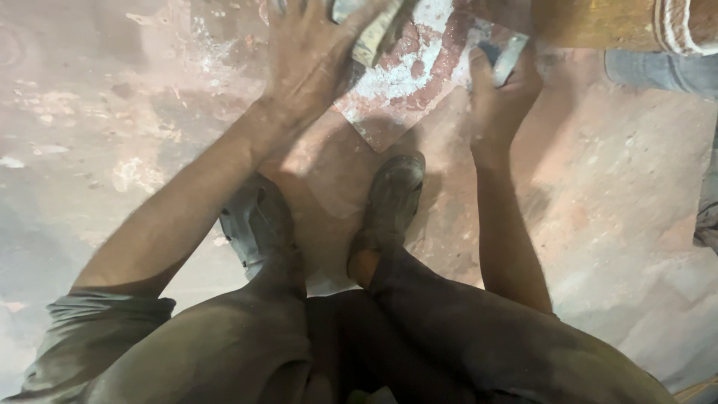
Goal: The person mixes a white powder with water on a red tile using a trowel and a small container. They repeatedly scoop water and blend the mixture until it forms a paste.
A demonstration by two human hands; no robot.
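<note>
Squatting on the dusty floor [97, 112]. My left hand [310, 56] lies flat, fingers spread, pressing on a folded abrasive pad [372, 37] at the near-left part of a square tile [407, 82], reddish and smeared with white residue. My right hand [497, 93] is closed round a small flat metal scraper [508, 56] at the tile's right edge, blade end poking above the fingers. The tile's near corner points at my dark shoes [393, 198]. Another person's leg [658, 67] stands by the floor's far-right corner.

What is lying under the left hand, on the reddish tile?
Under the left hand a pale, wedge-shaped piece sticks out over the white-smeared reddish tile. The palm covers the rest of it.
</note>
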